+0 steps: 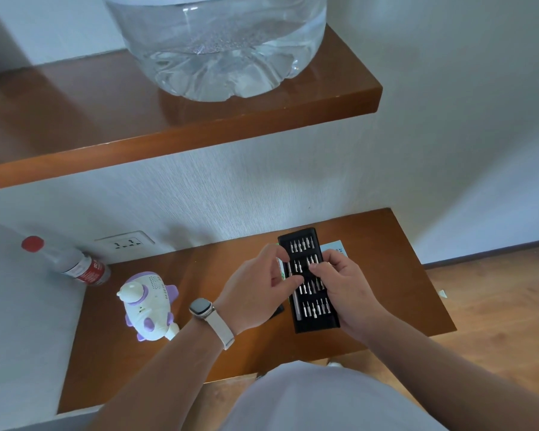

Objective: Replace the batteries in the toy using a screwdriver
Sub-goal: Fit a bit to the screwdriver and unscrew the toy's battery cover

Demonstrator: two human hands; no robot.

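Jug [218,42] top off-frame; bit tray [316,309] mid behind fingers [287,282].

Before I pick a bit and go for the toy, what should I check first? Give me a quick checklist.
1. Bit case open, bits showing: ok.
2. Case steadied: ok. The right hand grips its right side, thumb on the bits.
3. Driver or bit already in the left hand: cannot tell. Its fingers curl at the case's left edge.
4. Toy close by: ok. It sits left of the case on the same lower shelf.
5. Toy's battery cover facing up: cannot tell.
6. New batteries ready: cannot tell. Only a card corner shows behind the case.
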